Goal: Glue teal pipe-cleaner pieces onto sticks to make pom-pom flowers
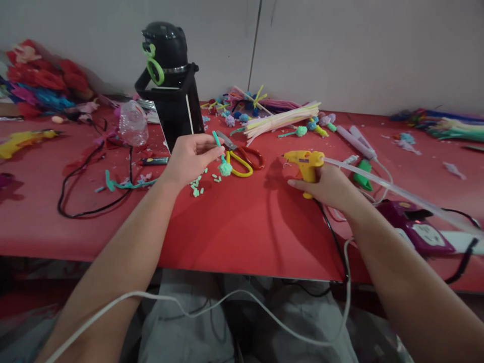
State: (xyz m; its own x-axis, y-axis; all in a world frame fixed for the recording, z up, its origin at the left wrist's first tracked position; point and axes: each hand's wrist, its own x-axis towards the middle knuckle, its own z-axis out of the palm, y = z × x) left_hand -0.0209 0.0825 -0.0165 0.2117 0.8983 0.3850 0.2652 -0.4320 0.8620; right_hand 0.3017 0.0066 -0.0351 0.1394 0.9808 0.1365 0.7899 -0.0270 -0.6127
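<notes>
Between the thumb and fingers of my left hand (192,157) is a teal pipe cleaner (217,138); a fuzzy mint-green ball (225,168) hangs at its lower end. My right hand (333,186) is wrapped round the handle of a yellow glue gun (305,160), its nozzle pointing left. A long clear glue stick (393,188) runs out of the gun's back to the right. Scissors (242,164) with one yellow and one red handle lie just behind the green ball. Small green clippings (196,187) are scattered below my left hand.
A black bottle (172,85) stands behind my left hand. Bundled pale pipe cleaners (282,121) lie at the back. At right are a lilac flat-iron-like tool (355,141) and a purple power strip (419,229). A black cable (75,216) loops at left; a white cord (242,291) crosses in front.
</notes>
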